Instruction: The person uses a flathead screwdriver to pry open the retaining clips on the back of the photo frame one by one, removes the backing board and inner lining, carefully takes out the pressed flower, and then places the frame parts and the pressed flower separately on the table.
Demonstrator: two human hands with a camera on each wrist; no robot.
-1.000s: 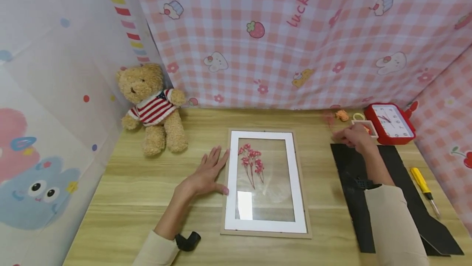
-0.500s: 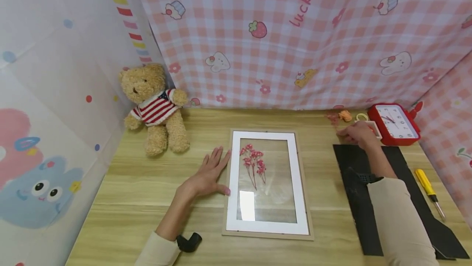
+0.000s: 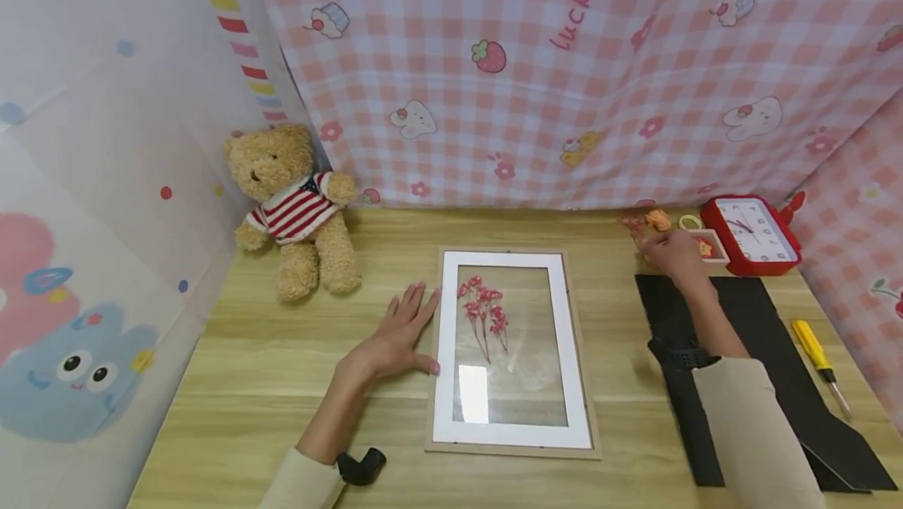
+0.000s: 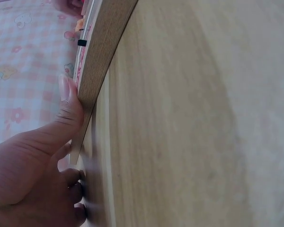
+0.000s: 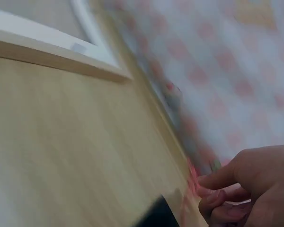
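Observation:
A wooden picture frame (image 3: 585, 383) with a white mat lies flat mid-table. Under or on its clear pane is a sprig of pink dried flowers (image 3: 483, 307), left of centre. My left hand (image 3: 392, 336) spreads flat on the table at the frame's left side, the thumb touching its edge; in the left wrist view the thumb (image 4: 68, 106) presses on the wooden side. Near the back right, my right hand (image 3: 673, 254) pinches the stem end of another pink dried flower sprig (image 3: 634, 224). In the right wrist view its pink stems (image 5: 191, 182) show at the fingertips.
Right of the frame lie black boards (image 3: 748, 313) and a yellow screwdriver (image 3: 811, 344). A red clock (image 3: 790, 254), a small pale frame (image 3: 719, 249), a yellow ring (image 3: 690, 222) and an orange flower (image 3: 658, 219) cluster at the back right. A teddy bear (image 3: 296, 211) sits back left.
My right hand has shifted slightly and turned, exposing more of the small frame beside it. The pink sprig at its fingertips has swung a little. My left hand has stayed in place.

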